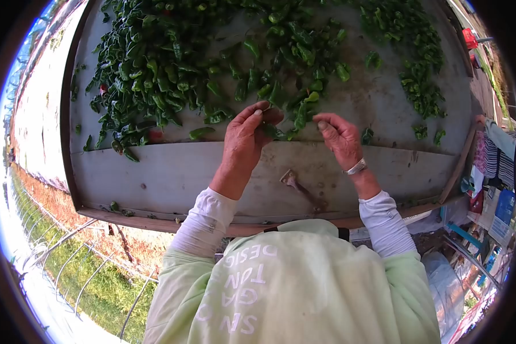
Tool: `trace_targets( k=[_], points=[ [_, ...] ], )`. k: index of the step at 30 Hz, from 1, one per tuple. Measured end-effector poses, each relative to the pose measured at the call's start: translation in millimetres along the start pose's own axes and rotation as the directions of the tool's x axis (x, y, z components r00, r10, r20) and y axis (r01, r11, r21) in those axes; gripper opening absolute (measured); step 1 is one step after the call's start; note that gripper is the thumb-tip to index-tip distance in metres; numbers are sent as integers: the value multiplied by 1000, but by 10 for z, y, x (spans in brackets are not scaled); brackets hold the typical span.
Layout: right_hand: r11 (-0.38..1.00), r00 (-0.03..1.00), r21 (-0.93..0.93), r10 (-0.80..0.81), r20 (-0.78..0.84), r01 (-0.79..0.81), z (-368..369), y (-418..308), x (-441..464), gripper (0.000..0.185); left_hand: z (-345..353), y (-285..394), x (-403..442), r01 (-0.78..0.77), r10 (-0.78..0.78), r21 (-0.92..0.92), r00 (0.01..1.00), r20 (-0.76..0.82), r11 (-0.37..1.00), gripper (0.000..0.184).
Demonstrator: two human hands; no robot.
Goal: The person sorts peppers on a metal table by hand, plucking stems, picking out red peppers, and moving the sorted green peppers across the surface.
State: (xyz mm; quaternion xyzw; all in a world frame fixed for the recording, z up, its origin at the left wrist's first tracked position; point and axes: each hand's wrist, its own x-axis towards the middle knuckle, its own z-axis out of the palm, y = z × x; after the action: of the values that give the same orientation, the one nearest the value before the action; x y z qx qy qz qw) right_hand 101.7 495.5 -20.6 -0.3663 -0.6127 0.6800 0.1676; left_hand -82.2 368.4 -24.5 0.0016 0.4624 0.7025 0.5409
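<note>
My left hand (pixel 247 135) is over the near side of a heap of green peppers (pixel 169 80). Its fingers are curled with the thumb pressed in, and a green pepper (pixel 276 93) shows right at the fingertips. To the right, my right hand (pixel 341 140) has thumb and forefinger pinched together; whatever may be between them is too small to make out. A small cluster of peppers (pixel 301 114) lies between the two hands, close to the right fingertips. A bracelet or watch (pixel 356 167) circles my right wrist.
The peppers lie on a broad grey table (pixel 361 109) with a raised wooden rim (pixel 143 222). Another group of peppers (pixel 421 74) spreads along the right. A rusty metal handle (pixel 304 189) is on the near panel. Cloths and boxes (pixel 499 166) stand beyond the right edge.
</note>
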Motion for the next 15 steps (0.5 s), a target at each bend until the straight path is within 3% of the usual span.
trace_targets(
  k=[1,3,4,10,13,15],
  points=[
    [999,996,24,33,88,-35,186,-45,11,26,26,-44,-43,3,-3,0,1000,-4,1000,33],
    [960,969,-189,-176,174,208,461,80,59,32,105,-153,-129,29,-29,2,999,22,1000,34],
    [959,969,-193,-174,173,207,479,88,57,32,116,-220,-175,3,-1,-27,998,57,1000,32],
    [957,938,-289,107,328,-8,431,-13,-160,30,130,-391,-453,89,-89,-54,996,14,995,30],
    [970,885,-221,186,427,-97,399,80,-258,22,131,-410,-492,121,-118,-70,992,45,990,30],
    [935,802,25,290,523,-355,316,107,-291,21,118,-409,-516,184,-169,-155,980,102,971,30]
  ],
)
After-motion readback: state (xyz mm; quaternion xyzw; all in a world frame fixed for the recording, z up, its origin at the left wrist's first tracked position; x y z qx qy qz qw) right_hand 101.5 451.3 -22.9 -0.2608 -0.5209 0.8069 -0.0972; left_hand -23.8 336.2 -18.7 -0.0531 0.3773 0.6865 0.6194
